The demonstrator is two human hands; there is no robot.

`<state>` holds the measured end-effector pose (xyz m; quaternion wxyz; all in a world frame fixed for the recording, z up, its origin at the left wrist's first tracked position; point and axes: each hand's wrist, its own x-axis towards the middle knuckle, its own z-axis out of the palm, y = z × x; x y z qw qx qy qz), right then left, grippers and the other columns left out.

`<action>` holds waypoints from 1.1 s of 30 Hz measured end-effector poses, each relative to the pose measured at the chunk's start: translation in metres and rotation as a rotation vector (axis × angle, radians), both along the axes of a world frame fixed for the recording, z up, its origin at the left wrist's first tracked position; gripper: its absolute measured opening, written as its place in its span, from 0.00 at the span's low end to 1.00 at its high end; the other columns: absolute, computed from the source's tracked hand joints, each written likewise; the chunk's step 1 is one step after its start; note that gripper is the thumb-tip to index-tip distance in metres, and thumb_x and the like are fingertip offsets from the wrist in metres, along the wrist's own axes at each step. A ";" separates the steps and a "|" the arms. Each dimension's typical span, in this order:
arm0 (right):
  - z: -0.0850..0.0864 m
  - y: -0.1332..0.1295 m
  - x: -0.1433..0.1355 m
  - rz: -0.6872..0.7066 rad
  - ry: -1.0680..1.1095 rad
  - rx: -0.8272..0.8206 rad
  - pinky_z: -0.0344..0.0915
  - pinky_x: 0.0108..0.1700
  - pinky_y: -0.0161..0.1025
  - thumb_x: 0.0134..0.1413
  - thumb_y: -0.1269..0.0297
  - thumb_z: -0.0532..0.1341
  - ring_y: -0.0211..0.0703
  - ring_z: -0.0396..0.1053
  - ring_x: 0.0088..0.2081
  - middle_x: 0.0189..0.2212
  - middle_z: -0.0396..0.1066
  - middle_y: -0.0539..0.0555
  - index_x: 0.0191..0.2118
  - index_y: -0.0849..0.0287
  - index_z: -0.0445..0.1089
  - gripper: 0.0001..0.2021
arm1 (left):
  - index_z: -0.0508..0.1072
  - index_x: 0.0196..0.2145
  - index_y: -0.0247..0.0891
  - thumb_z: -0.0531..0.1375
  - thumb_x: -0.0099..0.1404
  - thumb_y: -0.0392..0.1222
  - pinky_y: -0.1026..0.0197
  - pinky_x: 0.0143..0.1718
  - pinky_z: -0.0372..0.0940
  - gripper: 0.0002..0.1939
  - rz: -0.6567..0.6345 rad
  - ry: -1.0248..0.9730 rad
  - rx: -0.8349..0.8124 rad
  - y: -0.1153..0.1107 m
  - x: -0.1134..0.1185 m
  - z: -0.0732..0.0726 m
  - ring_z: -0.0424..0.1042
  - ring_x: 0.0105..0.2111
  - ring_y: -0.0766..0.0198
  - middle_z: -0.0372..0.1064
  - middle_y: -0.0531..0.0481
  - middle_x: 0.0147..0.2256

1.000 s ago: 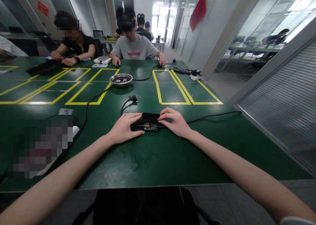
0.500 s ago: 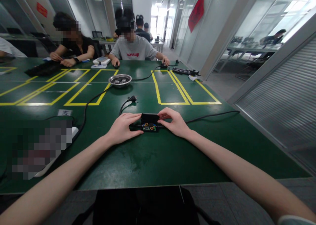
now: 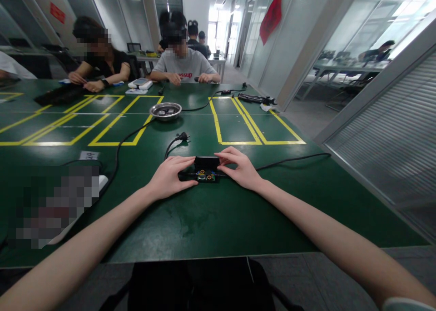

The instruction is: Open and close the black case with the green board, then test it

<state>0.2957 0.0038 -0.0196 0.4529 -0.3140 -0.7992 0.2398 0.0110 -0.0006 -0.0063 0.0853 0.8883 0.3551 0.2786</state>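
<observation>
Between my hands on the green table (image 3: 163,224) is an open power adapter (image 3: 206,176), a small black case with a circuit board showing inside. Its black lid (image 3: 207,162) stands tilted up along the far side. My left hand (image 3: 168,177) grips from the left, fingertips at the lid's left corner and thumb low by the case. My right hand (image 3: 238,168) pinches the lid's right end between fingers and thumb. Black cord leaves the case on both sides, and part of it is hidden behind my hands.
A plug (image 3: 184,137) lies just beyond my left hand. Farther off stands a metal bowl (image 3: 165,111) with small parts. At left are a blurred-out white-edged object (image 3: 73,220) and a number tag (image 3: 89,155). A black cord (image 3: 293,160) runs right. Co-workers sit opposite.
The lid has tipped slightly, showing more of its outer face, and my right fingers have shifted a little left on it. A co-worker opposite has drawn both hands back from the table.
</observation>
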 end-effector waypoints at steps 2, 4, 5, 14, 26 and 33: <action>-0.001 0.001 0.000 0.000 -0.003 0.005 0.81 0.46 0.45 0.61 0.69 0.65 0.42 0.75 0.39 0.46 0.70 0.55 0.54 0.52 0.78 0.16 | 0.73 0.61 0.37 0.70 0.62 0.51 0.42 0.60 0.67 0.32 -0.001 0.001 -0.001 0.000 0.000 0.000 0.75 0.56 0.46 0.74 0.38 0.58; 0.000 0.001 0.000 -0.006 -0.011 0.005 0.81 0.46 0.45 0.61 0.69 0.65 0.41 0.75 0.39 0.46 0.70 0.55 0.52 0.52 0.79 0.15 | 0.74 0.61 0.37 0.70 0.62 0.51 0.41 0.60 0.67 0.32 -0.002 -0.001 -0.006 0.000 0.000 0.000 0.75 0.56 0.46 0.75 0.38 0.57; 0.000 0.001 0.001 -0.010 -0.014 0.004 0.82 0.46 0.45 0.61 0.69 0.65 0.41 0.75 0.39 0.46 0.70 0.55 0.52 0.52 0.79 0.14 | 0.74 0.61 0.38 0.70 0.62 0.51 0.41 0.60 0.67 0.32 -0.002 -0.004 -0.008 0.000 0.000 -0.001 0.75 0.56 0.46 0.75 0.38 0.57; 0.006 -0.001 0.000 -0.001 0.013 -0.040 0.81 0.44 0.43 0.59 0.69 0.66 0.43 0.77 0.40 0.44 0.78 0.55 0.48 0.55 0.79 0.12 | 0.76 0.56 0.38 0.71 0.60 0.50 0.43 0.57 0.69 0.29 0.011 -0.041 0.000 -0.001 0.000 0.001 0.76 0.52 0.48 0.78 0.41 0.52; 0.011 -0.006 0.000 0.123 0.021 -0.120 0.81 0.43 0.41 0.56 0.66 0.69 0.44 0.78 0.43 0.43 0.79 0.56 0.45 0.57 0.80 0.10 | 0.74 0.51 0.40 0.72 0.59 0.46 0.48 0.53 0.71 0.23 0.033 -0.053 -0.158 -0.005 0.004 0.008 0.77 0.49 0.51 0.78 0.45 0.49; 0.011 -0.008 -0.001 0.157 -0.032 -0.051 0.80 0.43 0.42 0.56 0.64 0.69 0.44 0.76 0.42 0.44 0.77 0.57 0.44 0.56 0.80 0.10 | 0.73 0.49 0.41 0.71 0.59 0.43 0.48 0.52 0.70 0.21 0.030 -0.064 -0.201 -0.007 0.006 0.010 0.77 0.49 0.51 0.78 0.46 0.49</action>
